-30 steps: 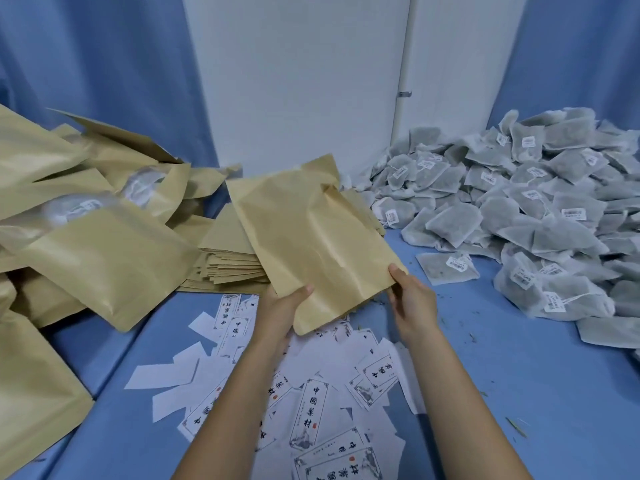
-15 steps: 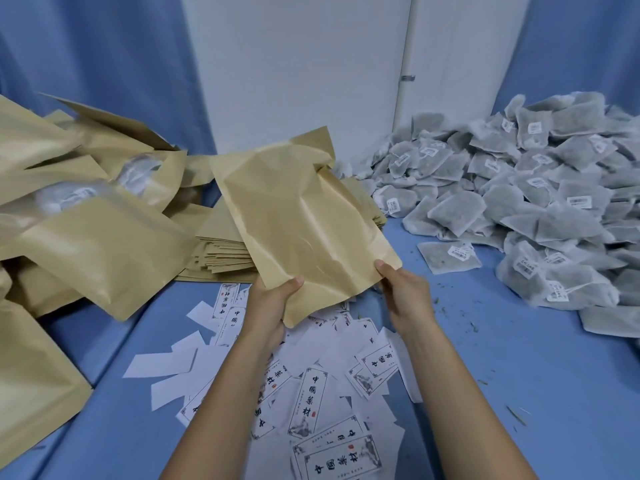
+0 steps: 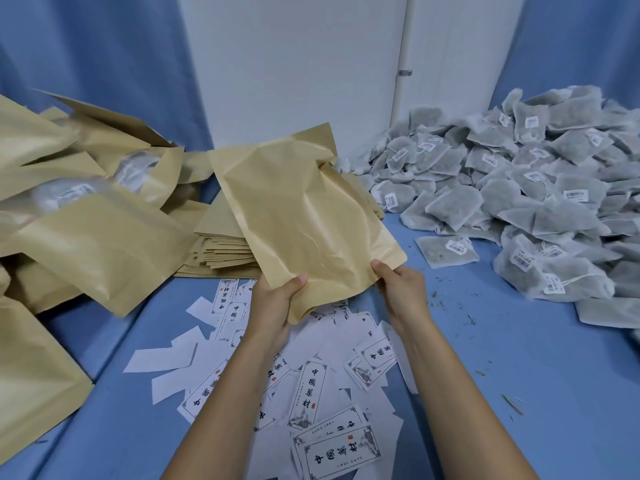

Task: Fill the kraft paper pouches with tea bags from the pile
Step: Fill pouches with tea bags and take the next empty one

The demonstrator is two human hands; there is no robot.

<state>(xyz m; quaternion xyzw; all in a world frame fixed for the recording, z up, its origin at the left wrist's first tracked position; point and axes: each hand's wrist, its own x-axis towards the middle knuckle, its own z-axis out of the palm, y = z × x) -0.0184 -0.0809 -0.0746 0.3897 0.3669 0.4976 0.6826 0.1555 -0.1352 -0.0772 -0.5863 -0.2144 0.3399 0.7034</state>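
the held pouch [image 3: 304, 216] hides left hand [image 3: 273, 303] and right hand [image 3: 401, 289] fingers and part of the pouch stack [image 3: 221, 247]. the tea bag pile [image 3: 519, 188] runs off the right edge, filled pouches [image 3: 52, 209] off the left.

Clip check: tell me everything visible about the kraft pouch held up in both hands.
The kraft pouch is plain tan paper, creased and wrinkled, rectangular with rounded near corners. It is held above the table, tilted, far end leaning left. The left hand grips its near edge, thumb on the face; the right hand pinches the near right corner. It looks flat; no contents show. Printed labels lie below it.
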